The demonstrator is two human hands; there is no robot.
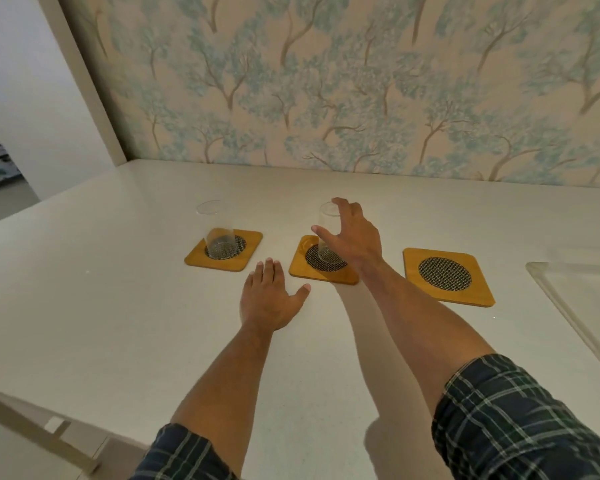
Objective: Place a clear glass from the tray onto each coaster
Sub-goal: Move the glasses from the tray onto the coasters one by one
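Observation:
Three square wooden coasters with dark mesh centres lie in a row on the white table. A clear glass (pixel 219 230) stands upright on the left coaster (pixel 196 258). A second clear glass (pixel 329 223) stands on the middle coaster (pixel 298 268). My right hand (pixel 352 237) is spread around it, thumb in front and fingers behind its rim, not clamped. The right coaster (pixel 478 292) is bare. My left hand (pixel 269 299) rests flat on the table, fingers apart, just in front of the gap between the left and middle coasters.
The corner of a pale translucent tray (pixel 575 296) shows at the right edge; the part in view holds nothing. A wallpapered wall with a tree pattern rises behind the table. The table's left edge drops to a doorway.

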